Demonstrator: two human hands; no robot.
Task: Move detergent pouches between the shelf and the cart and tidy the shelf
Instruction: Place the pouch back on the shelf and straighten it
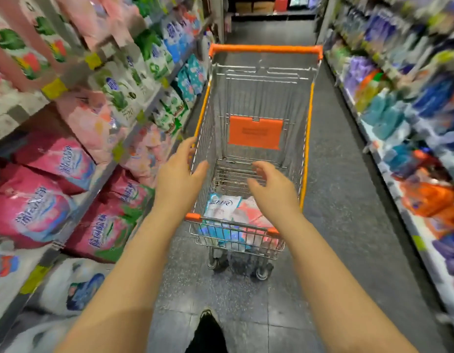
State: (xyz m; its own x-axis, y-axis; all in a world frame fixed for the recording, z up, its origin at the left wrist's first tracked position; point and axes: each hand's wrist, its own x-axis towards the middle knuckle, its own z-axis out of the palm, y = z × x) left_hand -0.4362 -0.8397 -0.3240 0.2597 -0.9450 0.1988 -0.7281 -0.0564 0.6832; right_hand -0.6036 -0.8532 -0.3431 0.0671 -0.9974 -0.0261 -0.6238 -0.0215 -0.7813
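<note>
Our judgement is that the job is partway through, with a transfer about to begin or just finished. To the left of our left hand [177, 174], the shelf [68, 225] is packed with pink pouches [30, 207] that lean and overlap rather than stand in rows, so the tidying looks undone. The left hand holds nothing. Its fingers are straight and spread, and the tips reach the cart [307, 123] at its left rim, though we cannot tell whether they touch it. Below and between our hands, at the near end of the basket, lie two pouches side by side: a white pouch [222, 206] and, just right of it, a pink pouch [251, 212]. The basket beyond our hands shows only bare wire. The right hand [271, 187] hovers over the basket, well apart from the left, with its fingers loosely curled around nothing. We cannot tell whether these two pouches are meant to stay in the cart or go back to the shelf.

We stand in a narrow shop aisle on a dark speckled floor [348, 225], which shows to the right of the right hand. Further right is a second shelf [388, 174] with blue, purple and orange packs, too blurred to read. The orange handle [265, 48] is at the far end of the cart.
</note>
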